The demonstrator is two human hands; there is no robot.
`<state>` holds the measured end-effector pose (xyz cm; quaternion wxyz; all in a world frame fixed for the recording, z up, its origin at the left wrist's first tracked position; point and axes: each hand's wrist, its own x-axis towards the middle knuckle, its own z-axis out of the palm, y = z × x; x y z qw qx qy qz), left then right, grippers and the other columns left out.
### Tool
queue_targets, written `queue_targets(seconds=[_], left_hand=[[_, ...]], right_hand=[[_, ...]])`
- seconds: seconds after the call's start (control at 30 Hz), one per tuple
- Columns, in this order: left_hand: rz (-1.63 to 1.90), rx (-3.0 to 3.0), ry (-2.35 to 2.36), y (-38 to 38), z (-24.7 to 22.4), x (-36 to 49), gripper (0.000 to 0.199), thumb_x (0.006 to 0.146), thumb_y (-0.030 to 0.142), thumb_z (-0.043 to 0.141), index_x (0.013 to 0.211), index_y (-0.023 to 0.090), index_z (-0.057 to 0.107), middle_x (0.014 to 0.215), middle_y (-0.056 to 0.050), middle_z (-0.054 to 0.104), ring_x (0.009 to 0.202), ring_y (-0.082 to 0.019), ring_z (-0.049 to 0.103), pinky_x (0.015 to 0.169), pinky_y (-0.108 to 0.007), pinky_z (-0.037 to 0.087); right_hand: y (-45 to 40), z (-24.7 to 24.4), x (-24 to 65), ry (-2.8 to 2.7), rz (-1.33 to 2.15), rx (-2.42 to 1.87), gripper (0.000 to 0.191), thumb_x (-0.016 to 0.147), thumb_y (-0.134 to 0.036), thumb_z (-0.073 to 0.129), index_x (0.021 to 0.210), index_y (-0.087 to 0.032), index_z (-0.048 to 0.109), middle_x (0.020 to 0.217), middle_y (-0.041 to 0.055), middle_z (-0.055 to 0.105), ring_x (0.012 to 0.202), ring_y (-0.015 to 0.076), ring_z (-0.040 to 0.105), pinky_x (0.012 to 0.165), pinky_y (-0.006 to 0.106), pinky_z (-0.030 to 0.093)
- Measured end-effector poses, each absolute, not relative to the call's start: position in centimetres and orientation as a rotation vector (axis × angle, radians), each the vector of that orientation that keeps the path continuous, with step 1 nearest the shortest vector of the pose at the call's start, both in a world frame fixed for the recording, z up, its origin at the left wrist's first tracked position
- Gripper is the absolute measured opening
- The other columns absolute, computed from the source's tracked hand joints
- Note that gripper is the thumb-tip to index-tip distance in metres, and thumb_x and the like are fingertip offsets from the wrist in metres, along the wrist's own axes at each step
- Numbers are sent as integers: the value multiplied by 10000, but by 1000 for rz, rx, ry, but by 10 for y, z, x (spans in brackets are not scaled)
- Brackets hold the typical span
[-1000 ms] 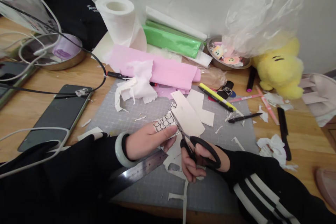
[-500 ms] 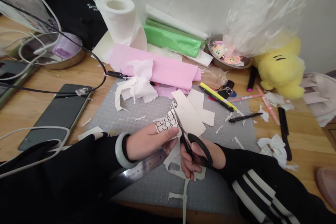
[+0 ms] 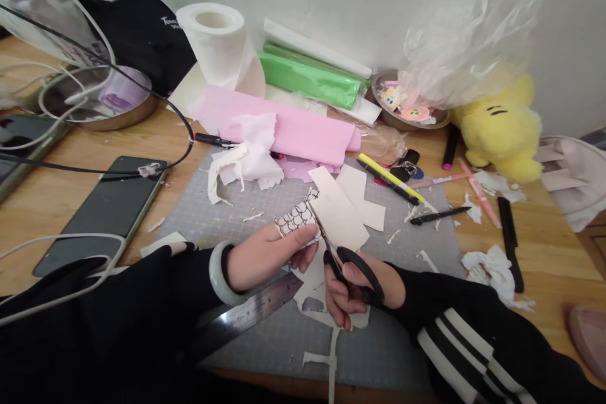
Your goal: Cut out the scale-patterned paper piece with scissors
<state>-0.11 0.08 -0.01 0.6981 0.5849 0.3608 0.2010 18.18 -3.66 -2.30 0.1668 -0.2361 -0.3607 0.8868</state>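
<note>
I observe a wood-grained table (image 3: 57, 189) carrying a gray gridded mat (image 3: 388, 334). Directly on the wood I record a dark phone (image 3: 104, 208) and metal bowl (image 3: 135, 116) at left, yellow plush toy (image 3: 502, 136) and crumpled white paper (image 3: 492, 268) at right.

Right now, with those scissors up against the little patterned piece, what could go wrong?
The left thumb, on the left hand, is close to the blades of the scissors in the right hand, so a slip might nick it.
The patterned piece is small and held at one end, so it could twist and the cut might stray into its drawn lines.
</note>
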Motion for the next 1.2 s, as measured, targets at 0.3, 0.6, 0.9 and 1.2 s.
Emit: queue_targets(seconds=[0.3,0.6,0.9,1.2], left_hand=[[427,1340,749,1,-4,-1,460,867,474,375,564,157,513,523,6,487,524,-115,462,564,-243,390],[442,1277,800,2,-1,-1,487,863,502,356,547,160,499,505,-8,487,526,-129,458,567,-263,396],[403,1248,769,1,-2,-2,478,837,508,415,539,148,520,483,-8,522,506,-115,475,570,-249,395],[418,1243,788,3,1,-1,466,831,487,411,524,152,515,462,-16,514,491,-126,485,562,-261,404]], right_hand=[[-37,-24,182,-1003,2501,-648,534,716,-665,531,609,-159,399,370,-51,381,425,108,500,375,200,410],[-37,-21,182,-1033,2512,-686,550,688,-682,543,604,-159,397,367,-48,385,446,109,516,387,189,418],[-36,-18,182,-1043,2517,-717,568,663,-703,548,594,-161,395,359,-51,384,429,100,498,384,192,416],[-35,-20,183,-1038,2514,-695,564,671,-696,549,592,-160,397,365,-51,388,424,100,504,369,183,397]])
